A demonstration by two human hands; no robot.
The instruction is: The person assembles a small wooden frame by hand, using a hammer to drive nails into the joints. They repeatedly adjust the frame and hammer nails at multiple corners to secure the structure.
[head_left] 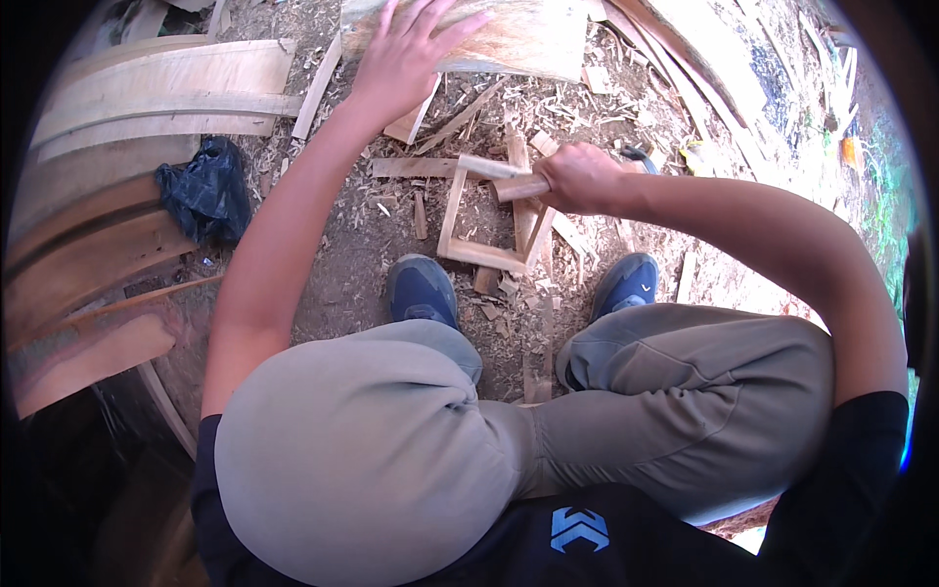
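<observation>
My left hand (406,49) reaches to the top of the view, its fingers spread over a pale flat wooden board (538,39). Whether the palm presses on the board I cannot tell. Closed in a fist, my right hand (582,179) grips a round wooden handle (520,187), whose blunt end sticks out to the left. What the handle belongs to is hidden by the hand. Just below and left of that fist, a four-sided frame of thin wooden strips (481,255) lies on the ground between my feet and the board. The handle's end overlaps its upper right corner.
Wood shavings and offcuts (421,215) litter the dirt around my blue shoes (423,290). Long planks (166,83) are piled at the left, with a black plastic bag (207,191) beside them. More long strips (675,64) lie at the upper right, near a small dark curved object (638,157).
</observation>
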